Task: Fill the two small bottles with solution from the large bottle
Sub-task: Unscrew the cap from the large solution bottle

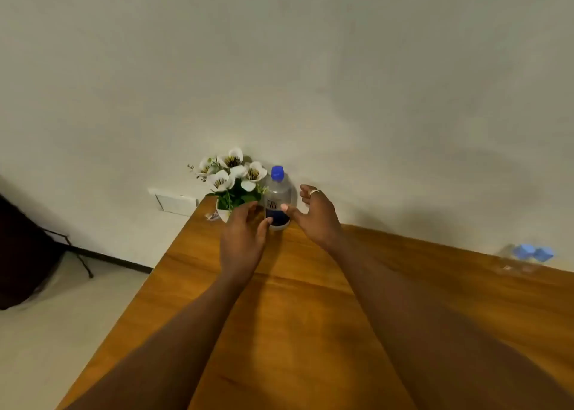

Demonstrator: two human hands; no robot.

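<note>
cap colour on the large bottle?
Blue cap on the large bottle; head view.

I have one wide-angle view, worn on the head, looking forward and down across the brown wooden table (310, 301) toward the pale plaster wall (310, 67); both forearms reach away from me, close below.

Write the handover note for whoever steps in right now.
Left hand: open, at the left side of the large bottle, not yet gripping.
Right hand: open, at its right side, not gripping.
Large bottle: upright at the table's far edge beside the flower pot, blue cap still on.
Two small bottles: far right on the table, blue caps on, blurred.
Done: nothing poured.
Left: grasp, uncap, fill both.
</note>
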